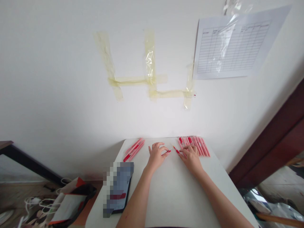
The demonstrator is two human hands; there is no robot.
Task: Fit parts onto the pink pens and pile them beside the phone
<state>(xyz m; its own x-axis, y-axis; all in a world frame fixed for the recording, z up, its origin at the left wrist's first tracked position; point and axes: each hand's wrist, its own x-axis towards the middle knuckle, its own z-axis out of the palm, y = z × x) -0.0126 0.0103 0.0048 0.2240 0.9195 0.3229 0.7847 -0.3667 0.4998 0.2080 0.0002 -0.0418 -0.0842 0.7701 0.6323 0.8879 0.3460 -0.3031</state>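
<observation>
Over the far part of the white table (174,193), my left hand (156,155) pinches a small red piece (169,151), probably a pen part, between thumb and forefinger. Across a narrow gap, my right hand (191,156) grips a red pen part (177,151) from which a thin pale refill points up and left. The two pieces are apart. Just beyond my right hand lies a row of several pink-red pens (200,146), partly covered by its fingers. Left of my left hand is a smaller bunch of similar pens (135,149), lying slanted.
A blurred-out phone (122,202) lies at the table's left edge, beside my left forearm. The white wall (71,79) rises behind the table, with yellowed tape (133,81) and a printed sheet (232,47). Bags and cables (66,202) sit on the floor at left.
</observation>
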